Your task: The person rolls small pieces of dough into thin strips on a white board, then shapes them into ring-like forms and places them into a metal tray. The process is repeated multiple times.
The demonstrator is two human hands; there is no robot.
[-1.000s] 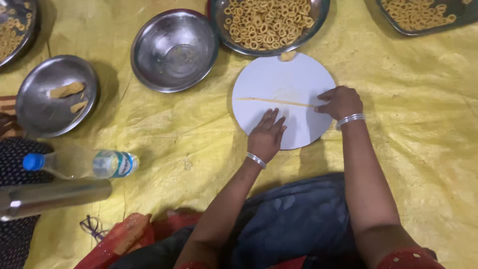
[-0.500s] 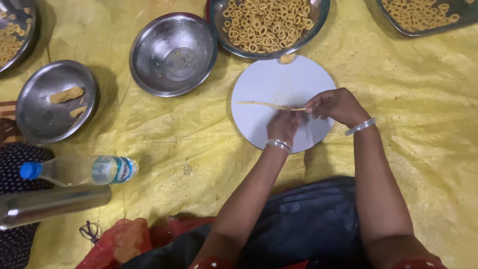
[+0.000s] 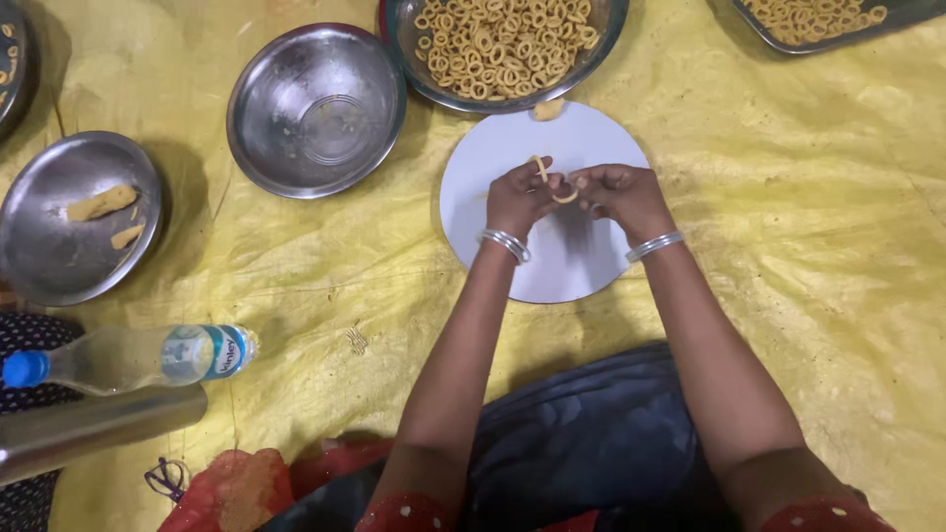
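- Your left hand (image 3: 520,197) and right hand (image 3: 619,197) now meet above the middle of the round white board (image 3: 493,158), fingertips almost touching; a second ago they lay flat and apart on it, rolling.
- The dough strand (image 3: 554,183), which earlier stretched as a long thin line across the board, is now lifted off it and bent into a loop between your two hands.
- Your left hand is closed in a pinch on one end of the strand, which pokes up by the thumb; your right hand pinches the other side of the curve, fingers curled in.
- Both wrists carry silver bangles (image 3: 506,243), and your forearms have drawn closer together than before.
- The steel bowl of finished rings (image 3: 591,54) sits just beyond the board's far edge, as earlier, with a small lump of dough (image 3: 548,108) at the board's top rim.
- The empty steel bowl (image 3: 315,108) and the steel plate (image 3: 39,256) holding two dough pieces lie to your left on the yellow sheet (image 3: 788,246), unmoved.
- The plastic water bottle (image 3: 128,357) lies on its side at your lower left, much where it was.
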